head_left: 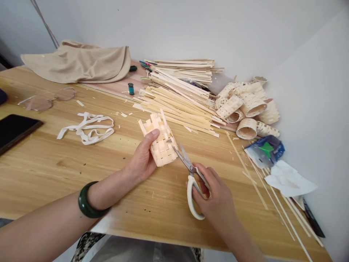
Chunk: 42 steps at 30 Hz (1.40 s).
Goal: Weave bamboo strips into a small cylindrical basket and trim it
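Note:
My left hand (145, 154) grips a small woven basket (164, 148) of pale wood strips, thumb on its near face. Several uncut strip ends stick up along the basket's upper edge. In my right hand (215, 193) is a pair of scissors (191, 169) with white handles, fingers through the loops. The scissor blades are parted, and their tips reach the right side of the basket's weave; whether a strip lies between them I cannot make out.
Behind the basket lie piles of flat wood strips (174, 105). Finished woven tubes (247, 128) are heaped at the right, near a blue packet (268, 149) and white paper (289, 179). Leftward are white tape (92, 127), glasses (40, 103), a phone (17, 129), a thread spool (131, 89) and beige cloth (87, 63).

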Tool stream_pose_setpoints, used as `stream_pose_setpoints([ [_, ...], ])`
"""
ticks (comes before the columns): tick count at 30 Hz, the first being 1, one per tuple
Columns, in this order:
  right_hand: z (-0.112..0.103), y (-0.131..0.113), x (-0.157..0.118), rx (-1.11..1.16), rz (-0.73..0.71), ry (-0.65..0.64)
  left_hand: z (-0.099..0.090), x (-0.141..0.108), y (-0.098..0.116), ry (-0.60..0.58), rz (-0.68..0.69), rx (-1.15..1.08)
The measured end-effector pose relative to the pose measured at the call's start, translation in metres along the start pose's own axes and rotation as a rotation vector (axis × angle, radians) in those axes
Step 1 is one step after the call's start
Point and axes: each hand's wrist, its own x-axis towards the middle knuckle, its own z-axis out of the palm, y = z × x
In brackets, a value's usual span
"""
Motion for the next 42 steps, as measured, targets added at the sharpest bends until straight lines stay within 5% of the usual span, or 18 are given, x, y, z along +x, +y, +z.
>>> stream_pose_setpoints([
  [11,0.017,0.014,-0.012,-0.023,-0.051,0.044,0.004,-0.006,0.0,0.118,0.134,0.074],
  [22,0.008,0.015,-0.01,0.032,-0.001,-0.09,0.0,-0.001,-0.003,0.058,0.068,0.13],
  [36,0.025,0.018,-0.015,-0.139,-0.251,0.11,0.003,-0.003,-0.003,0.101,0.025,0.174],
  [42,0.01,0.012,-0.013,-0.021,-0.039,0.045,0.0,-0.001,-0.002,0.001,-0.039,0.154],
])
